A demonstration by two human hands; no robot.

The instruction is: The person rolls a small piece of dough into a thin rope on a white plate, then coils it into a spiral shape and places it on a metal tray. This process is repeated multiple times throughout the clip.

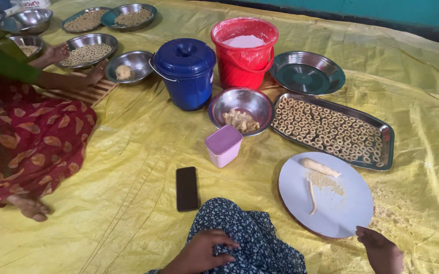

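Observation:
My left hand point(207, 248) rests on my knee, on blue floral cloth, fingers spread and holding nothing. My right hand point(379, 248) lies at the near right rim of a round white board point(346, 213), fingers curled, nothing in it. On the board lie a thick dough piece point(320, 167), a thin rolled dough strand point(312, 198) and some crumbs. Beyond it a rectangular steel tray point(387, 133) holds several rows of small dough rings. A steel bowl point(240, 101) with dough lumps sits left of the tray.
A pink lidded box point(223, 145), a black phone point(187, 188), a blue lidded bucket point(185, 71), a red bucket of flour point(244, 50) and an empty steel plate point(307, 72) stand on the yellow sheet. At the left sits another person with hands by several steel plates of rings.

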